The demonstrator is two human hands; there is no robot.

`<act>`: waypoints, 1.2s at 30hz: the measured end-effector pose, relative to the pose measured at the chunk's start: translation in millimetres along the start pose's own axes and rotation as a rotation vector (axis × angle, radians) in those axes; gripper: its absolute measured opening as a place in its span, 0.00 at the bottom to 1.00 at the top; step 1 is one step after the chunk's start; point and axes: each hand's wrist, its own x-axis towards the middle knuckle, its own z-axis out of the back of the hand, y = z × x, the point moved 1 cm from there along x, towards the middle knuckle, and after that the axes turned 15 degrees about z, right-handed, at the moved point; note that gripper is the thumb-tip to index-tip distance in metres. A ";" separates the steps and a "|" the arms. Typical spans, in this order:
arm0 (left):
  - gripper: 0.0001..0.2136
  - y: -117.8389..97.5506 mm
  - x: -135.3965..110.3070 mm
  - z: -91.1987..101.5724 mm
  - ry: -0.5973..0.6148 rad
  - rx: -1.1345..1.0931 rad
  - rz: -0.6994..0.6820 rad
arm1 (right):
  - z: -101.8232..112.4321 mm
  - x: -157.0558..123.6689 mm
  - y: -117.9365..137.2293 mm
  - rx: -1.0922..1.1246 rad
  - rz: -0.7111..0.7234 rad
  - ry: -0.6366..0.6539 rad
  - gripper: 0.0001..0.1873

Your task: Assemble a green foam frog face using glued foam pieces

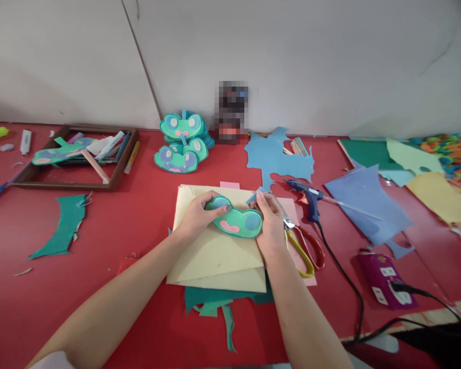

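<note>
A green foam cutout [236, 221] with blue ovals and a pink patch lies on cream sheets [215, 256] in the middle of the red table [138, 225]. My left hand [196, 215] grips its left end, fingers curled over the edge. My right hand [271, 220] holds its right end and pinches a small blue strip [252, 197] at its top edge. Both forearms reach in from the bottom.
Scissors [305, 248] with red and yellow handles lie just right of my right hand. A blue glue gun [309, 197] rests beyond them, its cord running to a purple power strip [384, 279]. Finished green cutouts [182, 143] are stacked at the back. A wooden tray [77, 159] sits left. Foam sheets [369, 205] lie right.
</note>
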 end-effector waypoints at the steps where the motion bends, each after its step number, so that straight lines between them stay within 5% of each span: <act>1: 0.09 -0.6 -0.8 -0.1 -0.005 0.033 0.002 | -0.5 -0.3 0.4 -0.007 -0.007 0.007 0.11; 9: 0.09 -4.8 -5.2 -1.8 -0.099 0.136 -0.018 | -3.3 -3.9 4.1 -0.126 0.011 0.084 0.09; 20: 0.08 -6.7 -9.4 -4.0 -0.149 0.187 -0.042 | -3.6 -8.4 7.8 -0.426 0.211 0.141 0.09; 36: 0.09 -7.9 -8.0 -4.0 -0.171 0.207 -0.048 | -6.0 -10.6 10.2 -0.476 0.194 0.244 0.09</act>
